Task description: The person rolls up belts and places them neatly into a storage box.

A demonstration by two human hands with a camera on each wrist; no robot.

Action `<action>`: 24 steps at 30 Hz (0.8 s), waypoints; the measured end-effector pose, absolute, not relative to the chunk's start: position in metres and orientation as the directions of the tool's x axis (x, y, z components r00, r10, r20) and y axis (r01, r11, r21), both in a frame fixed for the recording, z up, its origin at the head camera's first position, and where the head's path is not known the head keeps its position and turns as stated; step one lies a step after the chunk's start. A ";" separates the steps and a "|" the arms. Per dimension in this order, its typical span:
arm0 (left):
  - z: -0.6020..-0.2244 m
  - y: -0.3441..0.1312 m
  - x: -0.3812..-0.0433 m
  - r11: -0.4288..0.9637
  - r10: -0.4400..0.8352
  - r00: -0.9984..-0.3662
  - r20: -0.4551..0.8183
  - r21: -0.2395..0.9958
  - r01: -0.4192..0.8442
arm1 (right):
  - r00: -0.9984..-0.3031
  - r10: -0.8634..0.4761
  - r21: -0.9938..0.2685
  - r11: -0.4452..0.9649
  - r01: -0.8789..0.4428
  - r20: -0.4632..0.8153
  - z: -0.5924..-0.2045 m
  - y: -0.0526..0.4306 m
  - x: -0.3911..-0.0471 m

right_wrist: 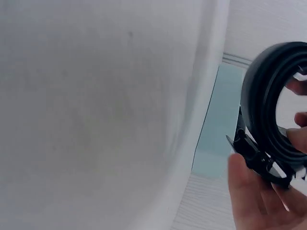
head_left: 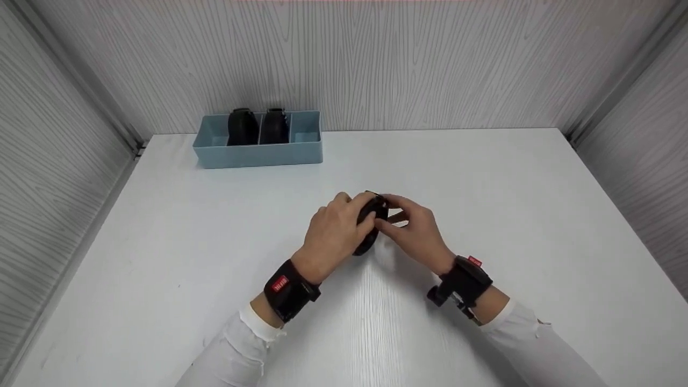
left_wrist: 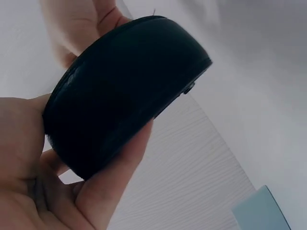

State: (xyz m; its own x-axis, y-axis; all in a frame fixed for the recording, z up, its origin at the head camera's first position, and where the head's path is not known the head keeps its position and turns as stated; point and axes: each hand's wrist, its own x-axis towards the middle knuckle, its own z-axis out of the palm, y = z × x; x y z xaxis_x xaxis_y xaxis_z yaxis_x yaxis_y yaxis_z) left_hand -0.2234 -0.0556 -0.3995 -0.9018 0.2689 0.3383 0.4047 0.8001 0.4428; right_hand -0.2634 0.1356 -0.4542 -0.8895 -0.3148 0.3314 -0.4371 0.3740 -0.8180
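Note:
A black belt (head_left: 365, 244), rolled into a coil, is held up over the middle of the table between both hands. My left hand (head_left: 330, 234) grips it round its outer side, and in the left wrist view the smooth outer face of the belt (left_wrist: 120, 91) lies between thumb and fingers. My right hand (head_left: 422, 234) pinches the coil from the right side. In the right wrist view the layered edge of the roll shows, with a metal buckle (right_wrist: 261, 160) at its lower part, close to the right hand's fingers (right_wrist: 240, 184).
A blue-grey divided box (head_left: 258, 157) stands at the back left by the wall. Two similar black rolled items, one on the left (head_left: 243, 129) and one in the middle (head_left: 274, 129), stand upright in it. Its right compartment (head_left: 305, 135) shows bare. Grained panels enclose the white table (head_left: 484, 177).

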 end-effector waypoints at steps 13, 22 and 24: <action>-0.358 -0.106 -0.301 0.822 0.115 -0.901 0.419 0.469 0.324 | -0.927 -0.266 -0.869 0.351 -0.349 0.265 -0.446 0.201 -0.257; -0.328 -0.134 -0.385 0.893 0.000 -0.910 0.414 0.409 0.186 | -0.949 -0.239 -0.859 0.422 -0.290 0.204 -0.452 0.224 -0.254; -0.331 -0.140 -0.401 0.901 -0.030 -0.903 0.429 0.403 0.161 | -0.949 -0.244 -0.860 0.421 -0.289 0.199 -0.454 0.221 -0.255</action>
